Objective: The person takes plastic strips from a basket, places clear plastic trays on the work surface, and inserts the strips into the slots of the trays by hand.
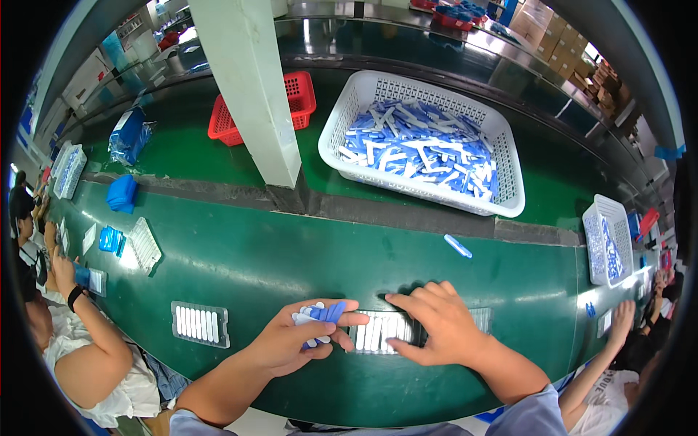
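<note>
A bunch of flat blue and white plastic sticks (320, 315) is gripped in my left hand (294, 338), their rounded ends poking out past the fingers. Just right of it lies a clear tray (354, 352) with a row of white sticks (374, 333) side by side. Over the right part of that tray is my right hand (443, 323); its thumb and fingers are apart, and I see nothing between them. Its thumb tip is at the tray's sticks; whether it touches them I cannot tell. Another clear tray (480, 317) shows partly behind my right hand.
A filled clear tray (200, 325) lies left on the green table (291, 247). Beyond the table's raised edge stand a white basket (336, 123) of blue and white sticks, a red basket (302, 94) and a pillar (251, 87). One blue stick (458, 245) lies alone. People work at both sides.
</note>
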